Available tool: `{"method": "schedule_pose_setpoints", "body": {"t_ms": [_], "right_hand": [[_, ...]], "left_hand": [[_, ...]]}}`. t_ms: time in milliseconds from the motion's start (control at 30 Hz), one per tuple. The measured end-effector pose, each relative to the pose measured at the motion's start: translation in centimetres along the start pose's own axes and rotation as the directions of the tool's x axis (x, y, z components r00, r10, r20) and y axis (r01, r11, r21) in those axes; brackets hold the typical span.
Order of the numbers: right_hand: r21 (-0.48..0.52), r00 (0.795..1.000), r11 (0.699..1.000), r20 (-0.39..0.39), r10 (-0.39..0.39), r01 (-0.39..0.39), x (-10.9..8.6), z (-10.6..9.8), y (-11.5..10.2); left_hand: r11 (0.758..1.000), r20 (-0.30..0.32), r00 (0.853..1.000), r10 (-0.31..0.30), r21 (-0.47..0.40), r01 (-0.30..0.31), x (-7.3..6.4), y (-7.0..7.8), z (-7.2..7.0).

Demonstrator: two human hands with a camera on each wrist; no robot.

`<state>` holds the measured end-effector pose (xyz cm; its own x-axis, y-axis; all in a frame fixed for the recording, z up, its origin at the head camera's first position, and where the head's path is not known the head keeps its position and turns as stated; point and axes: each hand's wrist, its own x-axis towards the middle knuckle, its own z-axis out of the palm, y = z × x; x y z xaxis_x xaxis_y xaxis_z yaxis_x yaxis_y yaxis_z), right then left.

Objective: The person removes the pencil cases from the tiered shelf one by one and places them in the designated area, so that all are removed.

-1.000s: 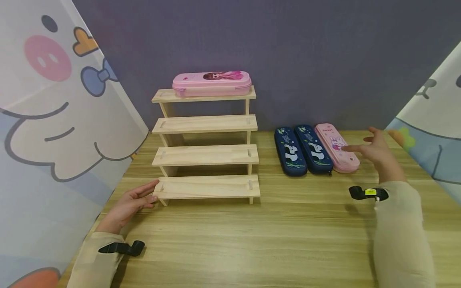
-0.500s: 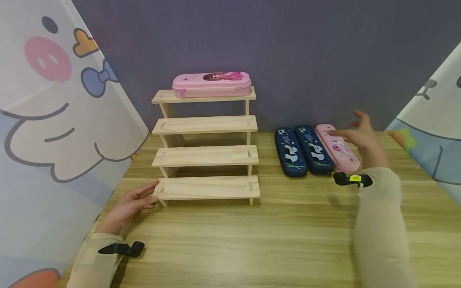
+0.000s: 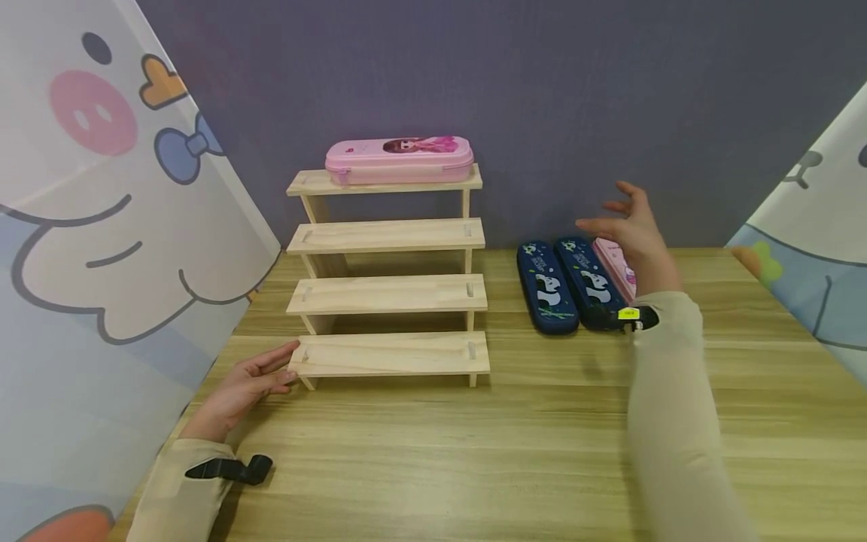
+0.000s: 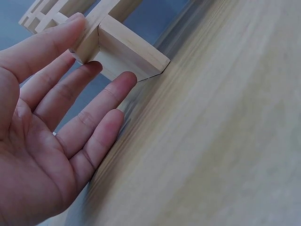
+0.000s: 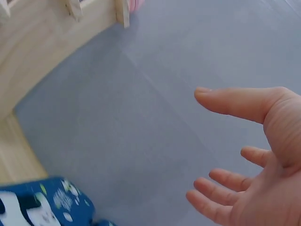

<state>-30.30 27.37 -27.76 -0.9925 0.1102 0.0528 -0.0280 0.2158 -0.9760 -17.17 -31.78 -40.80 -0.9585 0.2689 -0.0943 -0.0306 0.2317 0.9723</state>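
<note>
On the left, a four-step wooden display rack (image 3: 386, 354) stands on the table. My left hand (image 3: 237, 391) touches the left end of its lowest step, with fingers extended and fingertips at the board's edge (image 4: 87, 49). A pink pencil case (image 3: 400, 162) with a doll picture lies on the top step. To the right of the rack lie two navy panda pencil cases (image 3: 547, 286) and a pink rabbit pencil case (image 3: 615, 263), side by side. Above them my right hand (image 3: 637, 241) is in the air, fingers spread, holding nothing; its forearm partly covers the pink rabbit case.
A dark grey panel (image 3: 542, 98) rises behind the table (image 3: 433, 467). Cartoon-printed panels stand at the left (image 3: 149, 226) and right (image 3: 813, 226). The three lower steps of the rack lie bare. Each wrist wears a black camera mount (image 3: 230, 468).
My right hand has moved left and up, from over the pink rabbit case to above the navy cases. The left hand, rack and pencil cases have stayed in place.
</note>
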Motion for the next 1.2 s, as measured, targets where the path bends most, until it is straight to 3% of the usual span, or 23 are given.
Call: {"method": "schedule_pose_setpoints", "body": {"t_ms": [500, 833, 1200], "right_hand": [[0.095, 0.993, 0.993, 0.092, -0.072, 0.063, 1.9, 4.1, -2.8], [0.14, 0.972, 0.974, 0.133, -0.194, 0.176, 3.8, 7.2, -4.7], [0.174, 0.932, 0.937, 0.147, -0.33, 0.304, 5.0, 10.8, -5.8]], "left_hand": [[0.999, 0.008, 1.0, 0.012, -0.053, -0.012, 0.1, -0.2, 0.0], [0.998, 0.016, 1.0, 0.026, -0.058, -0.025, 0.2, -0.3, -0.1], [0.997, 0.02, 0.999, 0.035, -0.072, -0.034, 0.2, -0.4, -0.1]]}}
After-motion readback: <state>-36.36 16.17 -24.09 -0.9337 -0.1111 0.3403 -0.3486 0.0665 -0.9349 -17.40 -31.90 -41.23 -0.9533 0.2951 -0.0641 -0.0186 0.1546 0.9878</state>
